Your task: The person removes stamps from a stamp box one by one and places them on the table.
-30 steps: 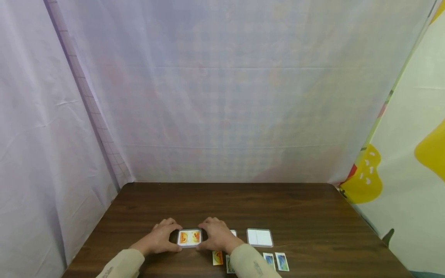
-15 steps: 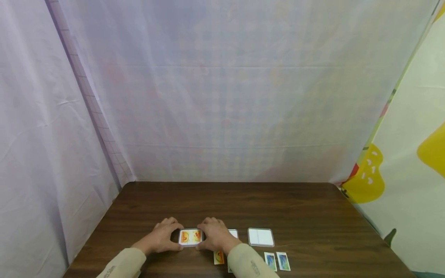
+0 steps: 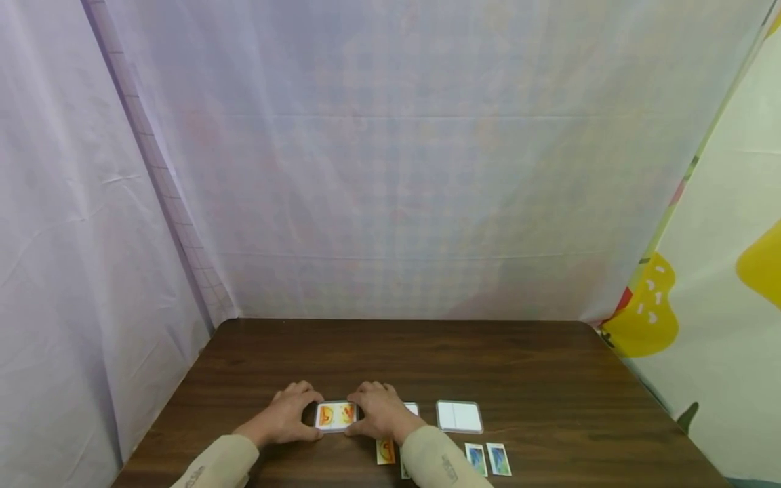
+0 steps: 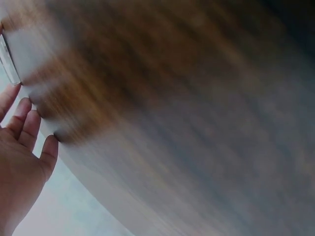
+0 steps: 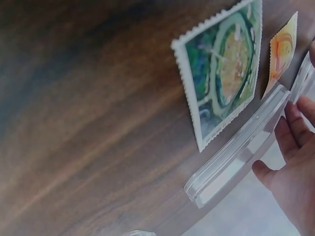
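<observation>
nothing has visibly shifted since the earlier frame; left hand (image 3: 283, 414) and right hand (image 3: 379, 414) grip the orange-printed case (image 3: 336, 417) at opposite ends, on the desk (image 3: 390, 356), left of the white case (image 3: 459, 417).

Soft diffuse light, dim tabletop (image 3: 525, 366), blurred in both wrist views

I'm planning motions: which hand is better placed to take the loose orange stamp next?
Probably the right hand: the stamp lies nearer it; the left hand is across the case, which both grip.
</observation>
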Demonstrator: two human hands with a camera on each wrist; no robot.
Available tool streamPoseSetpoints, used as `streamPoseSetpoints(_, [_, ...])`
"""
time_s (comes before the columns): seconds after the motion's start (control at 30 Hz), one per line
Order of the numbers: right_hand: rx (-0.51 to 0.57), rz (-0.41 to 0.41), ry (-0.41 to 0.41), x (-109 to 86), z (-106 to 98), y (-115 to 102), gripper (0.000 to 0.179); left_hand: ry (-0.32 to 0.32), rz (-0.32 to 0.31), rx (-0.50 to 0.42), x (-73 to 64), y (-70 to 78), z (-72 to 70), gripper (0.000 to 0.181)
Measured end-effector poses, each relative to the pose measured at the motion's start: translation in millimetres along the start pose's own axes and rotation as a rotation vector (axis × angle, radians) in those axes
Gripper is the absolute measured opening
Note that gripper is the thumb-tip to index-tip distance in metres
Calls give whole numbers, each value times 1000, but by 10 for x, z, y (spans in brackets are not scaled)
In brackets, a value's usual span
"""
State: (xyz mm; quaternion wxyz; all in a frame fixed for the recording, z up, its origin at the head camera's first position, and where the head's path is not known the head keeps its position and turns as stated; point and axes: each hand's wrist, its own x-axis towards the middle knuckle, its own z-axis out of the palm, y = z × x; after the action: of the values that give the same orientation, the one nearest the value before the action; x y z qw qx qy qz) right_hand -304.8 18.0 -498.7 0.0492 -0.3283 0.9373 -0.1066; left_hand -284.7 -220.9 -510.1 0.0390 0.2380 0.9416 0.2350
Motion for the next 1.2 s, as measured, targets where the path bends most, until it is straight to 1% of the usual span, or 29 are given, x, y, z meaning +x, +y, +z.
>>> streamPoseSetpoints(0.27, [-7,-3,-19,-16,-52,-11,60,14,3,15,4,24,7,57])
streamPoseSetpoints(0.5, [-9,-10,-30,-3,-47,8,60,2,-2,4,-5,36,-5,56])
streamPoseSetpoints(0.7, [-6,-19,-26,35,20,52,59,8,42,5,-15,-20,6,55])
streamPoseSetpoints(0.8, [6,-21,-24,50,46,72,59,-2,53,-6,-27,-28,-8,54])
streamPoseSetpoints(0.93, [17,-21,-22,53,49,86,59,-22,42,-17,-37,-21,-24,53])
streamPoseSetpoints(1.2, [31,-17,-28,28,1,62,60,-31,34,-26,-50,-5,-41,52])
